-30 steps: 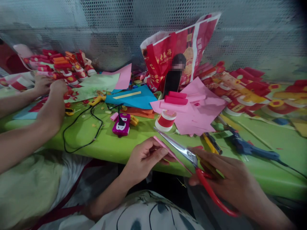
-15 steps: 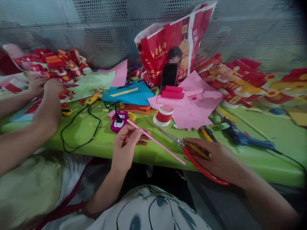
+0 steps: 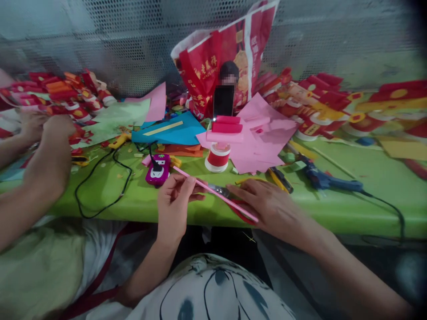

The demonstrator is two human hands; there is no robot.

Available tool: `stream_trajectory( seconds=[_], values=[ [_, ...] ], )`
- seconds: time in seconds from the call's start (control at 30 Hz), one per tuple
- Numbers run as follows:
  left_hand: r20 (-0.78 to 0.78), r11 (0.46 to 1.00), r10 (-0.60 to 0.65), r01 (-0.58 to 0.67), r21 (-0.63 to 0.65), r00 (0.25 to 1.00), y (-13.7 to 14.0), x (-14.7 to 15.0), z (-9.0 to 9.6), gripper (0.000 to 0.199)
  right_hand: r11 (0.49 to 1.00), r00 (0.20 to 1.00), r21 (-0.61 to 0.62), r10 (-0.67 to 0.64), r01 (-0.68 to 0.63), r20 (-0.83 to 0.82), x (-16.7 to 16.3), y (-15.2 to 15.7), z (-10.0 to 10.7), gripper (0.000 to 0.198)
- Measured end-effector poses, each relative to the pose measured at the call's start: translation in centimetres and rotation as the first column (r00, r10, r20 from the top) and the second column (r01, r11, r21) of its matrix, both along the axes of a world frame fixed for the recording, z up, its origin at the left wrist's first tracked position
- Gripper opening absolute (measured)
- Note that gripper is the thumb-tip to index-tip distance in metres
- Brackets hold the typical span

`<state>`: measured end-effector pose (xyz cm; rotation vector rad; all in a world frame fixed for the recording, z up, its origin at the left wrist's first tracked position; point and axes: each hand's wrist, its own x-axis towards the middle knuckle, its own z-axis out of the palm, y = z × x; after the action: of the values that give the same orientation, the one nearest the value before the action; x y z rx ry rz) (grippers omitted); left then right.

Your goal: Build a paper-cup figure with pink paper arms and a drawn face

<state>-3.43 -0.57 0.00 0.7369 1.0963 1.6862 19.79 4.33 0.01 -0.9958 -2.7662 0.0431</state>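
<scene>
Between the thumb and fingers of my left hand [image 3: 175,200] is a thin pink paper strip [image 3: 216,192], slanting down to the right. My right hand [image 3: 263,200] is closed on a pair of red-handled scissors [image 3: 222,191], partly covered by the strip and the fingers. The strip's lower end lies in front of the right fingers; whether they touch it I cannot tell. Just beyond my hands stands a red and white cup-shaped piece [image 3: 218,158], with rolled pink and red paper [image 3: 227,126] behind it.
A purple power adapter [image 3: 158,171] with a black cord sits left of my hands. A blue glue gun [image 3: 328,180] lies to the right, near a yellow-and-black cutter [image 3: 280,178]. Another person's arms [image 3: 50,155] work at the left. A red bag [image 3: 227,62] stands behind.
My right hand has moved left with the scissors, bringing them behind the pink strip. The left hand keeps its hold. The view has shifted slightly to the right.
</scene>
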Motion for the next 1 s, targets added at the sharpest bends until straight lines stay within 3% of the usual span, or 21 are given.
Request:
stream_trajectory(
  seconds=[0.17, 0.23, 0.33, 0.4, 0.53, 0.67, 0.87, 1.0],
  values=[
    [-0.007, 0.999, 0.046, -0.046, 0.004, 0.999, 0.5, 0.6, -0.3, 0.022, 1.0, 1.0, 0.009, -0.005, 0.005, -0.017, 0.1, 0.7, 0.1, 0.042],
    [-0.007, 0.997, 0.073, -0.072, 0.009, 0.997, 0.7, 0.6, -0.4, 0.022, 1.0, 0.989, -0.013, -0.023, 0.021, -0.148, 0.6, 0.7, 0.7, 0.034],
    [-0.008, 0.994, 0.108, -0.108, 0.016, 0.994, 0.9, 0.8, -0.6, 0.021, 0.992, 0.903, -0.114, -0.102, 0.059, -0.418, 0.9, -0.1, 1.9, 0.029],
    [-0.015, 0.992, 0.123, -0.123, 0.015, 0.992, 1.0, 1.1, -0.5, 0.022, 0.986, 0.861, -0.157, -0.125, 0.054, -0.494, 0.6, -1.0, 2.5, 0.026],
    [-0.033, 0.993, 0.117, -0.117, 0.02, 0.993, 0.6, 2.2, -0.4, 0.024, 0.99, 0.856, -0.123, -0.116, 0.062, -0.504, -1.4, -2.5, 2.6, 0.035],
    [0.013, 0.999, 0.049, -0.05, 0.002, 0.999, -0.1, 3.5, -0.7, 0.022, 0.994, 0.835, -0.081, -0.102, 0.068, -0.541, -3.0, -2.6, 2.2, 0.017],
    [-0.008, 0.993, -0.119, 0.119, 0.023, 0.993, -0.6, 3.9, -1.1, 0.017, 0.997, 0.816, -0.043, -0.076, 0.063, -0.573, -2.9, -2.5, 2.1, 0.012],
    [0.004, 0.992, -0.122, 0.122, 0.046, 0.993, -0.5, 3.8, -1.1, 0.011, 0.998, 0.818, -0.034, -0.069, 0.061, -0.571, -2.7, -2.4, 2.0, 0.009]
  ],
)
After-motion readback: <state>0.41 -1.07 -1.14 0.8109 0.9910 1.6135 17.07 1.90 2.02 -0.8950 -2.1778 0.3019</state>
